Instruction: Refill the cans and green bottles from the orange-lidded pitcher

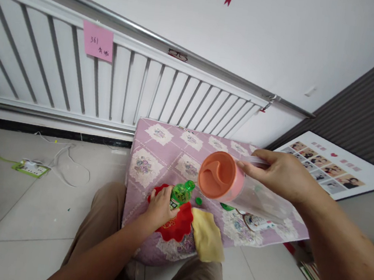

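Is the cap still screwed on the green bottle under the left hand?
No: the green bottle, held by the left hand, has an open neck, and a small green cap lies apart on the tablecloth.

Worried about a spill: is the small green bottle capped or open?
Open. The green bottle, held by the left hand, shows a bare neck, and a small green cap lies beside it on the tablecloth.
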Demonstrator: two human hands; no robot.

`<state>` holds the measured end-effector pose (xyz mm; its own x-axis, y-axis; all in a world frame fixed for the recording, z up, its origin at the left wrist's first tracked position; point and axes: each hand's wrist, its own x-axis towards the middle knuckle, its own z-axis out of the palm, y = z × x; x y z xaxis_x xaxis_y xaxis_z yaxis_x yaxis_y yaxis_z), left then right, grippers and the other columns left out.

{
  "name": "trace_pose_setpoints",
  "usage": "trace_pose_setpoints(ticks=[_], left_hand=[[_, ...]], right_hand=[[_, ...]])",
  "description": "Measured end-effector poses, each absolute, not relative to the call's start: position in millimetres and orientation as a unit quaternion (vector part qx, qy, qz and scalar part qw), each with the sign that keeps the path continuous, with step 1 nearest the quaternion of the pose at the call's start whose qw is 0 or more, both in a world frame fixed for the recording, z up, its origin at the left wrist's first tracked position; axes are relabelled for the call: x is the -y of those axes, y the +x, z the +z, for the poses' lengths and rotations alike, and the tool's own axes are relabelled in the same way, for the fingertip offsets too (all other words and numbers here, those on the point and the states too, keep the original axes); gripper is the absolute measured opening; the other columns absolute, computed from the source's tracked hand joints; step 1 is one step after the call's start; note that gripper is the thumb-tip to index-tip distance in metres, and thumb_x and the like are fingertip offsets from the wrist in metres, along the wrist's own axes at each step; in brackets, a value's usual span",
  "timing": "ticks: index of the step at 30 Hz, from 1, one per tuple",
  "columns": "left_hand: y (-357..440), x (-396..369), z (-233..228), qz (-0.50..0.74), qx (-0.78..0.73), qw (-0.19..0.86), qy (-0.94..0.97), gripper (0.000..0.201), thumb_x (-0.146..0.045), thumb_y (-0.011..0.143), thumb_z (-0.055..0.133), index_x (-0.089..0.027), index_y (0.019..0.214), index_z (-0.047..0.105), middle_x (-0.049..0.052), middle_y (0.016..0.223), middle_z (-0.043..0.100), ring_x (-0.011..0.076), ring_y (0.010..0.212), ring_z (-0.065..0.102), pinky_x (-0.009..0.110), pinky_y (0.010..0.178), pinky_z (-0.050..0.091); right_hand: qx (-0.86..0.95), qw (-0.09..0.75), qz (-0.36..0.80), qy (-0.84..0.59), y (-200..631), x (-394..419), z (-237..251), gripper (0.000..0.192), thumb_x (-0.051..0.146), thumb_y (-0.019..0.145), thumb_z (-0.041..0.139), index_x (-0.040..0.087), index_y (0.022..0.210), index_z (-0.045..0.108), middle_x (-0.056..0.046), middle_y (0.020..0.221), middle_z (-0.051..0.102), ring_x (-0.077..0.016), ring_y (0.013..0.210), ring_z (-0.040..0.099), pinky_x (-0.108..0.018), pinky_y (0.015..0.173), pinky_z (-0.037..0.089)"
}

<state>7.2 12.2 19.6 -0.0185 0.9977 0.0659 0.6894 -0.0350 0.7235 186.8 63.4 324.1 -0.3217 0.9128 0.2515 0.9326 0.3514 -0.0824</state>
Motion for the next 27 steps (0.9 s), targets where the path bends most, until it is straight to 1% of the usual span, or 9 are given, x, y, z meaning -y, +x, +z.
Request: trace_pose_setpoints(ticks=[4,9,17,22,27], left_hand=[[7.1,-12.3,18.5,0.306,-0.643,0.258,0.653,0.072,-0.029,0.079,0.074,-0.022,0.141,0.04,0.013,0.143,0.059,0.0307,0.139,0.049,0.053,0.123,0.023],[7.4,-12.2,17.3,0.308,-0.645,0.259,0.65,0.071,-0.029,0.079,0.074,-0.022,0.141,0.04,0.013,0.142,0.059,0.0305,0.138,0.051,0.052,0.122,0.024],[7.4,-12.1,17.1,0.309,-0.645,0.253,0.651,0.07,-0.029,0.079,0.074,-0.021,0.14,0.041,0.013,0.141,0.06,0.0302,0.136,0.052,0.054,0.122,0.025],[7.2,-11.9,17.7,0.304,-0.648,0.247,0.653,0.07,-0.03,0.079,0.074,-0.022,0.14,0.042,0.013,0.14,0.061,0.0305,0.135,0.053,0.052,0.121,0.027],[7.5,-12.4,16.8,0.307,-0.646,0.244,0.655,0.071,-0.03,0.079,0.074,-0.021,0.142,0.04,0.013,0.142,0.059,0.0305,0.137,0.051,0.053,0.123,0.025]], right_hand=[[0.808,0.131,-0.035,-0.573,189.4,-65.0,323.2,0.056,0.075,0.07,0.056,0.024,0.055,0.039,0.006,0.051,0.031,-0.011,0.051,0.03,-0.028,0.048,0.026],[0.806,0.135,-0.042,-0.574,191.6,-67.2,322.4,0.057,0.079,0.069,0.056,0.024,0.058,0.043,0.005,0.05,0.034,-0.0115,0.05,0.032,-0.028,0.048,0.028],[0.806,0.132,-0.039,-0.575,189.6,-65.3,324.7,0.048,0.069,0.07,0.056,0.024,0.058,0.047,0.005,0.049,0.036,-0.0116,0.049,0.034,-0.028,0.047,0.029],[0.807,0.142,-0.031,-0.573,189.5,-64.3,325.8,0.049,0.069,0.07,0.057,0.024,0.057,0.044,0.006,0.049,0.033,-0.0107,0.049,0.03,-0.027,0.047,0.027],[0.809,0.146,-0.028,-0.569,190.8,-65.1,326.2,0.051,0.072,0.07,0.058,0.024,0.058,0.044,0.006,0.05,0.034,-0.011,0.05,0.031,-0.027,0.048,0.028]])
